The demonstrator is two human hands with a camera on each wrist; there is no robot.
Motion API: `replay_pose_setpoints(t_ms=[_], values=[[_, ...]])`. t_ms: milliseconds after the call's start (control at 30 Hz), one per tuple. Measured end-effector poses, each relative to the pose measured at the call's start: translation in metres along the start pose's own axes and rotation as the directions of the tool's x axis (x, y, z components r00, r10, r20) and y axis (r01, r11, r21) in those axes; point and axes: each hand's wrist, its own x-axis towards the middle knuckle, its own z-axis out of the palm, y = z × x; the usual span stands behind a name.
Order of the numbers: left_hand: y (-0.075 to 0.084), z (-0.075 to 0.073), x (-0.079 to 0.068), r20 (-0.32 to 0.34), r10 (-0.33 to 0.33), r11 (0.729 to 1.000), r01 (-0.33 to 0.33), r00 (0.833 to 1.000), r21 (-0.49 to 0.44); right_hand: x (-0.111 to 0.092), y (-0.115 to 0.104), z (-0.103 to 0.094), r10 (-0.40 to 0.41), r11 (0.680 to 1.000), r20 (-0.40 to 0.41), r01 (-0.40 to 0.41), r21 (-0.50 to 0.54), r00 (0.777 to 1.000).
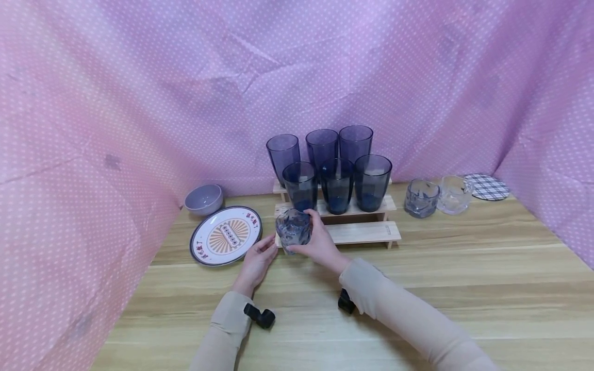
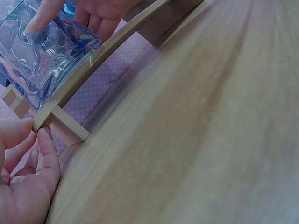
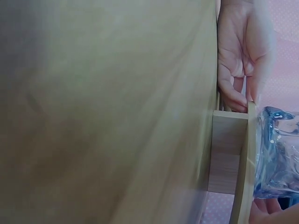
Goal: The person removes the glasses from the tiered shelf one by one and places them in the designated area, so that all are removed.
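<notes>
My right hand (image 1: 321, 246) grips a short clear glass (image 1: 292, 226) with a wavy, faceted surface, thumb on the near side. The glass stands at the left end of the lowest step of a tiered wooden rack (image 1: 359, 233). At that same end, my left hand (image 1: 256, 262) pinches the board's corner. The left wrist view shows its thumb above the wood and a finger beneath. Seen from the right wrist, the glass (image 3: 280, 154) has its base on the board. Tall dark tumblers (image 1: 337, 188) fill the two upper steps, several in all.
To the left lie a white patterned plate (image 1: 204, 237) and a small grey-purple bowl (image 1: 204, 200). Two more short clear glasses, one greyish (image 1: 421, 200) and one paler (image 1: 454, 196), stand right of the rack. Behind them is a checked round mat (image 1: 489, 187). Pink dotted cloth (image 1: 139, 129) hangs around the table.
</notes>
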Motion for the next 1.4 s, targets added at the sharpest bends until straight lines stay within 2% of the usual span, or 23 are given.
replay_pose_setpoints(t_ms=[267, 533, 767, 800, 833, 1000, 1033, 1067, 1400], values=[[0.0003, -0.0014, -0.0006, 0.006, 0.003, 1.0, -0.003, 1.0, 0.019, 0.0027, 0.0004, 0.0034, 0.017, 1.0, -0.028, -0.018, -0.015, 0.999], [0.0008, 0.001, -0.0039, 0.006, 0.007, 1.0, -0.006, 1.0, -0.007, 0.0018, -0.0004, 0.0013, 0.053, 0.998, -0.032, -0.051, 0.039, 0.998], [-0.0012, 0.0008, -0.004, 0.009, 0.022, 1.0, -0.022, 1.0, -0.01, 0.0006, 0.0003, 0.0007, 0.043, 0.997, -0.046, -0.04, 0.071, 0.998], [-0.0018, 0.0001, -0.0043, 0.017, 0.032, 0.999, -0.032, 0.999, -0.013, 0.0006, 0.0006, 0.0006, 0.044, 0.996, -0.048, -0.04, 0.077, 0.998], [-0.004, -0.0029, -0.0031, 0.053, 0.06, 0.998, -0.059, 0.997, -0.033, 0.0006, 0.0008, 0.0006, 0.045, 0.996, -0.049, -0.041, 0.085, 0.998], [-0.0028, -0.0028, -0.0026, 0.041, 0.048, 0.999, -0.047, 0.998, -0.023, 0.0004, 0.0012, -0.0001, 0.049, 0.992, -0.051, -0.043, 0.116, 0.997], [-0.002, -0.0022, -0.0022, 0.027, 0.033, 0.999, -0.032, 0.999, -0.02, 0.0001, 0.0011, -0.0004, 0.049, 0.992, -0.052, -0.042, 0.121, 0.997], [0.0006, 0.0009, -0.0033, -0.014, 0.001, 1.0, -0.001, 1.0, -0.005, -0.0002, 0.0008, -0.0007, 0.048, 0.991, -0.053, -0.041, 0.124, 0.997], [-0.0006, 0.0012, -0.0025, 0.0, 0.015, 1.0, -0.015, 1.0, -0.026, -0.0037, -0.0013, -0.0052, 0.068, 0.991, -0.05, -0.062, 0.118, 0.996]])
